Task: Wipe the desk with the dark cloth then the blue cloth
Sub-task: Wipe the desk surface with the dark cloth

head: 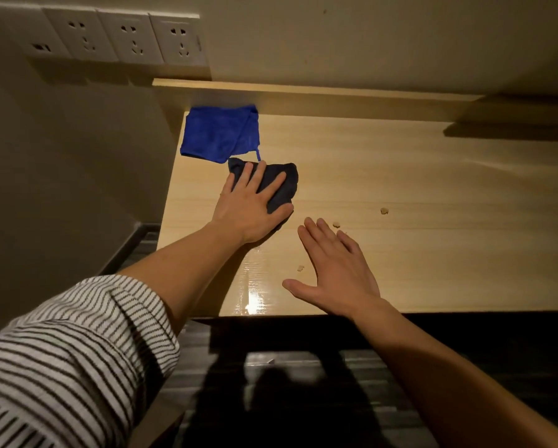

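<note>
The light wooden desk point(416, 189) fills the middle of the view. A dark cloth point(285, 184) lies bunched on its left half, and my left hand point(251, 205) presses flat on top of it with the thumb curled around its near edge. Just beyond, in the far left corner, a folded blue cloth point(219, 134) lies flat, its near corner almost touching the dark one. My right hand point(336, 266) rests palm down on the desk near the front edge, fingers spread, holding nothing. Small pale crumbs point(383, 210) lie scattered on the wood to the right of my hands.
A raised wooden ledge point(303, 92) runs along the back of the desk against the wall. A row of white wall sockets point(122, 37) sits above the far left corner. A wall closes the left side. Dark floor point(303, 383) lies below the front edge.
</note>
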A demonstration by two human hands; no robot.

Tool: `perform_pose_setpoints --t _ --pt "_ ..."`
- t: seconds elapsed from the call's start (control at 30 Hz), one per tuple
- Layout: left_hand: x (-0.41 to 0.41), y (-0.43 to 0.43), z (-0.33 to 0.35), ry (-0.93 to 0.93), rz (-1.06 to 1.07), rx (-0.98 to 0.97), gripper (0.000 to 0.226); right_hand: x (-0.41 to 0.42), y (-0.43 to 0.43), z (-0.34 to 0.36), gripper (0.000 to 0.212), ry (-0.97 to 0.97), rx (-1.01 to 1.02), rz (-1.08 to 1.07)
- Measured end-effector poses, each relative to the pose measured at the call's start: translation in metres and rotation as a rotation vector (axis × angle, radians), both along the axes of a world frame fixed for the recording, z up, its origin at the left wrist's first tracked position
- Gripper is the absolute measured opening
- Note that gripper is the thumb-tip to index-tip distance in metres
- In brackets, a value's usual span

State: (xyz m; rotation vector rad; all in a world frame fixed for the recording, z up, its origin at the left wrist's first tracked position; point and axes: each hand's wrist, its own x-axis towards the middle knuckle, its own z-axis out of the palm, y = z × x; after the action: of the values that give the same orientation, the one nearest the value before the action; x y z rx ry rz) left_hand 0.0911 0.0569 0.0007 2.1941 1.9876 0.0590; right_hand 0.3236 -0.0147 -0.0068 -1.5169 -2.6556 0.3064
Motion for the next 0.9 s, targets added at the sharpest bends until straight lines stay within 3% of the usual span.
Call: perform_pose_setpoints --t 0.73,0.9 --pt "0.017 -0.166 -0.005 -0.024 0.057 0.004 0.079 -0.001 -0.008 0.011 0.102 0.003 0.015 -0.001" --pt "0.028 -0.204 -0.003 -0.125 0.092 0.092 0.067 -0.001 -0.009 0.008 0.102 -0.012 0.022 0.000"
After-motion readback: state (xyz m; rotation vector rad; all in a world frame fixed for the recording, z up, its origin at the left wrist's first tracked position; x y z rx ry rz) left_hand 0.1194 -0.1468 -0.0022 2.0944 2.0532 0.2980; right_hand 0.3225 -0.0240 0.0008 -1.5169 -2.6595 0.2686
